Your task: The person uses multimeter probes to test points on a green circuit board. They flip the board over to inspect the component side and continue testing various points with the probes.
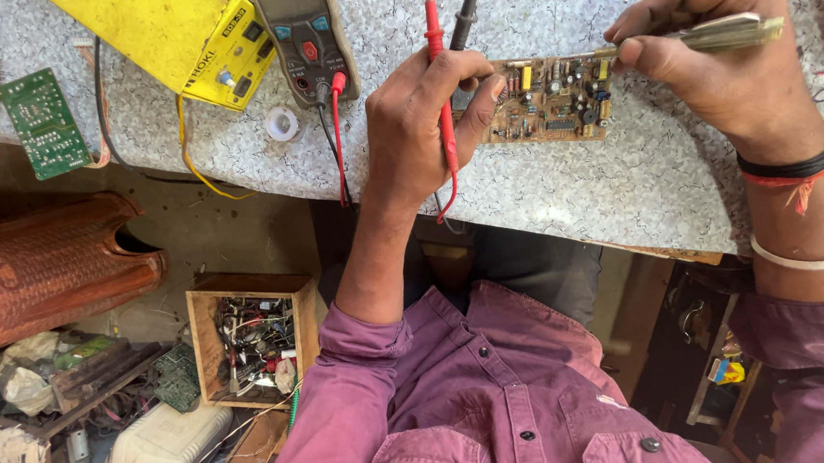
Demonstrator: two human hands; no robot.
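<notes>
Left hand grips red and black probes together, freeing right hand to pinch a metal tool at the circuit board's far-right edge, multimeter close left.

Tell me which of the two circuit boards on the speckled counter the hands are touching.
The brown circuit board crowded with components, between the left hand and right hand. The small green circuit board lies untouched at the counter's far edge.

Probe tips beyond the top edge; circuit board corner behind left hand.
</notes>
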